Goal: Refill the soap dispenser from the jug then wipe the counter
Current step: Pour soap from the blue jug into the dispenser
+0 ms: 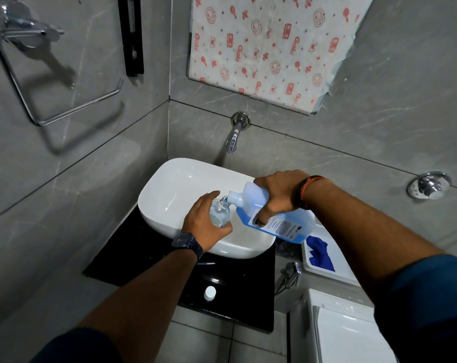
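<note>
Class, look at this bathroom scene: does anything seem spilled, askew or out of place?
No spill shows. Oddities: the patterned paper taped over the mirror hangs crooked, and a small white cap lies loose on the black counter near its front edge.

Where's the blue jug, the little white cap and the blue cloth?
Jug [287, 221]: head view, on its labelled side.
White cap [210, 293]: head view, on its top, on the black counter.
Blue cloth [319, 254]: head view, on its crumpled middle.

The basin [169, 187] sits on the surface [143, 260] below the tap [232, 142], a cap [210, 293] before it, a cloth [319, 254] to its right.
</note>
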A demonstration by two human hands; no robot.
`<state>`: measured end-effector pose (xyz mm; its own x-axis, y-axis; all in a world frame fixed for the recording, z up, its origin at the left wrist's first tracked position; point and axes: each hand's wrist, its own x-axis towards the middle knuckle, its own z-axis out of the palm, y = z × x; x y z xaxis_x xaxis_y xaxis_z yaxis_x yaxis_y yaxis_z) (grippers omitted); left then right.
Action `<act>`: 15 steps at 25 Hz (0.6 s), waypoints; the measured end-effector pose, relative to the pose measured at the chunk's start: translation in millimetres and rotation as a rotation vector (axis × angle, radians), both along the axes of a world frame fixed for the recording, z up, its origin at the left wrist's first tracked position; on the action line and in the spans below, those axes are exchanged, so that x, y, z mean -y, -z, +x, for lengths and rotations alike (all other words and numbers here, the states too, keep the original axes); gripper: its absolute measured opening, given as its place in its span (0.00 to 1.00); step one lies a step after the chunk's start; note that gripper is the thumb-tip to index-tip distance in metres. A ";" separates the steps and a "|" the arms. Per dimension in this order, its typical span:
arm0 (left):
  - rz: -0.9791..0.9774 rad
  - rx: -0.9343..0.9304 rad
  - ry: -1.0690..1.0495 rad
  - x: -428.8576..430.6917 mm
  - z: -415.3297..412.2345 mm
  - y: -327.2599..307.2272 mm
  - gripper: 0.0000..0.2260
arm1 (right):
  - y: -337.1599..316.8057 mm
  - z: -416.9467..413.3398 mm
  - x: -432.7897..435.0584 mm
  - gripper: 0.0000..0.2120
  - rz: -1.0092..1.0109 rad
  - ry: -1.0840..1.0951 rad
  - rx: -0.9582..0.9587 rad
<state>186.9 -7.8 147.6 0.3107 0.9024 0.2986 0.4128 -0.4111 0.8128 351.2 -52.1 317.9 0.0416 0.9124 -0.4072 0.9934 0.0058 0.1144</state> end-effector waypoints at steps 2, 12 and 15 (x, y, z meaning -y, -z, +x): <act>-0.008 -0.009 0.004 -0.5 0.3 0.1 0.36 | 0.4 0.4 -0.5 0.28 -0.002 -0.002 -0.001; 0.010 0.012 0.001 -2.0 0.3 2.0 0.35 | 1.1 1.7 -3.2 0.30 0.010 -0.010 0.029; 0.011 0.011 -0.001 -2.6 0.7 1.7 0.36 | -0.1 1.7 -3.5 0.30 0.008 -0.008 0.017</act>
